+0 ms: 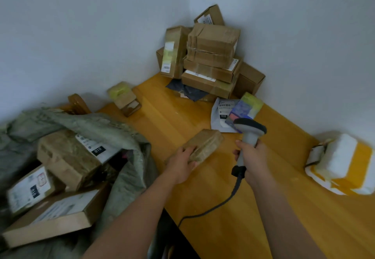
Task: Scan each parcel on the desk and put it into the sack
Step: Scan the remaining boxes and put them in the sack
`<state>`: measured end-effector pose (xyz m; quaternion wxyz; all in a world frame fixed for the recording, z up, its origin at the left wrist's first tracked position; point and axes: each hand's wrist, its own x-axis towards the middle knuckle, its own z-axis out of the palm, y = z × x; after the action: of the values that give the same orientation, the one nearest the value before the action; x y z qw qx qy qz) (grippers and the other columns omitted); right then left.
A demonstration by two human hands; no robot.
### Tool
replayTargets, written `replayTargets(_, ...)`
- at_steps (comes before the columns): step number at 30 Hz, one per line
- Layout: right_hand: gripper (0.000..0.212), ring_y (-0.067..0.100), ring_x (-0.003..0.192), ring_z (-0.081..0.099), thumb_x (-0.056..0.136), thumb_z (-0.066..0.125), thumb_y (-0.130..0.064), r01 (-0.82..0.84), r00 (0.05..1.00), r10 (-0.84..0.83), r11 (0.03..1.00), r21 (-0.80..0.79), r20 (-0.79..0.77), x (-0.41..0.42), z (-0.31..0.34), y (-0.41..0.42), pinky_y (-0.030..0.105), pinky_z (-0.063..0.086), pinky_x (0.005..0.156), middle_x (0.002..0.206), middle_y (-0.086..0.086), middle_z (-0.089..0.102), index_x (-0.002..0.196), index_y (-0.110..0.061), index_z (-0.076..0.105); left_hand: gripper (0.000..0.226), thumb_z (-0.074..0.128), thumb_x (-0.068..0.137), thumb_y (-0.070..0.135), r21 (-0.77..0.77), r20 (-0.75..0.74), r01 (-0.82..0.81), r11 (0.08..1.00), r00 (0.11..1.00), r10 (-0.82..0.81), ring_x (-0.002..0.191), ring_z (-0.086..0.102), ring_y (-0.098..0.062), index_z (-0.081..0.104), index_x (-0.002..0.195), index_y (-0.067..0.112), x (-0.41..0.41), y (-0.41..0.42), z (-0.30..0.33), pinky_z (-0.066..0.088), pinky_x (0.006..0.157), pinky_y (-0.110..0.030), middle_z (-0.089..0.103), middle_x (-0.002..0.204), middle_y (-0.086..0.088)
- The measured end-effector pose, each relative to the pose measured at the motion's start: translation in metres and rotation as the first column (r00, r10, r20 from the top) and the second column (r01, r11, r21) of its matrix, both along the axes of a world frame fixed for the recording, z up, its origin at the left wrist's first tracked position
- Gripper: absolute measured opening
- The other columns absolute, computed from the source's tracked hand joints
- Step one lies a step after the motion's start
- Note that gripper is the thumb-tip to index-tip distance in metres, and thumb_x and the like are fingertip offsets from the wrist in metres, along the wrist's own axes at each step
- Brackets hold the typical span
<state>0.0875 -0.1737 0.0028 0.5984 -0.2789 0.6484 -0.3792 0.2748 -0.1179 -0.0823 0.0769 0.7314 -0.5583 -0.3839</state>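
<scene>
Parcel in hand: a small brown parcel (204, 145) lies flat on the desk (263, 208), near the middle and slightly toward its left edge. No label shows on its upper face, so you may have to turn it before a scan can take.
Long axis: it runs from near-left to far-right, the near-left end under your fingers.
Left hand: your left hand (182, 162) grips that near-left end, fingers curled over the top and thumb at the near side. This is the hand closer to the sack.
Right hand: your right hand (250, 157) is wrapped around the handle of the scanner (250, 129), just right of the parcel. The scanner's head points far and slightly left, above the parcel's far end and not at it.
Sack: the grey-green sack (113, 135) lies open at the left of the desk, with several labelled boxes already inside. From the parcel it is a short carry left.
Waiting: a stack of boxes (211, 59) in the far corner, a grey mailer (223, 114) beyond the scanner, and a white and yellow parcel (343, 163) at the right.
</scene>
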Motion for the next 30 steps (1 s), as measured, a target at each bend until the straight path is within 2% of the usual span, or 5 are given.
replayTargets(6, 0.022, 0.017, 0.069, 0.059, 0.096, 0.06, -0.008, -0.034, 0.999, 0.034, 0.999, 0.016, -0.03, 0.005, -0.002, 0.04, 0.03, 0.048, 0.061, 0.093, 0.004, 0.057, 0.115, -0.013, 0.049, 0.05, 0.049, 0.101, 0.027, -0.025, -0.293, -0.352, 0.936, 0.897, 0.33, 0.117, 0.052, -0.023, 0.035, 0.149, 0.026, 0.001, 0.034, 0.013, 0.048, 0.098, -0.038, 0.045, 0.139, -0.003)
replayTargets(13, 0.028, 0.02, 0.068, 0.058, 0.096, 0.06, -0.008, -0.098, 0.986, 0.099, 0.995, 0.01, -0.131, 0.001, -0.003, 0.085, 0.03, 0.048, 0.058, 0.094, 0.007, 0.058, 0.122, -0.009, 0.049, 0.035, 0.05, 0.101, 0.03, 0.57, -0.723, -0.481, 0.666, 0.093, 0.685, 0.113, 0.061, -0.029, 0.051, 0.136, 0.027, -0.008, 0.071, 0.029, 0.056, 0.084, -0.05, 0.064, 0.126, -0.005)
replayTargets(16, 0.037, 0.017, 0.064, 0.059, 0.094, 0.064, -0.01, -0.116, 0.981, 0.115, 0.993, 0.004, -0.157, -0.005, -0.001, 0.098, 0.029, 0.05, 0.058, 0.097, 0.01, 0.059, 0.126, -0.012, 0.046, 0.035, 0.043, 0.103, 0.033, 0.611, -0.758, -0.437, 0.66, -0.082, 0.647, 0.112, 0.062, -0.033, 0.052, 0.135, 0.024, -0.019, 0.081, 0.037, 0.058, 0.065, -0.041, 0.064, 0.128, -0.011)
replayTargets(24, 0.054, 0.016, 0.07, 0.065, 0.085, 0.074, -0.008, -0.261, 0.943, 0.233, 0.961, -0.093, -0.237, -0.011, 0.034, 0.089, 0.033, 0.055, 0.07, 0.102, 0.006, 0.064, 0.129, -0.016, 0.043, 0.055, 0.056, 0.092, 0.048, 0.453, -0.844, -0.462, 0.762, 0.053, 0.533, 0.114, 0.064, -0.027, 0.048, 0.139, 0.021, -0.036, 0.073, 0.079, 0.051, 0.097, -0.046, 0.067, 0.125, -0.007)
replayTargets(30, 0.032, 0.016, 0.072, 0.063, 0.098, 0.047, -0.054, -0.328, 0.924, 0.297, 0.94, -0.099, -0.24, -0.028, 0.1, 0.072, 0.032, 0.051, 0.068, 0.093, -0.001, 0.063, 0.111, -0.025, 0.052, 0.058, 0.071, 0.087, 0.014, 0.386, -0.789, -0.623, 0.681, 0.159, 0.593, 0.106, 0.067, -0.025, 0.047, 0.139, 0.016, -0.053, 0.06, 0.098, 0.055, 0.092, -0.045, 0.069, 0.117, -0.006)
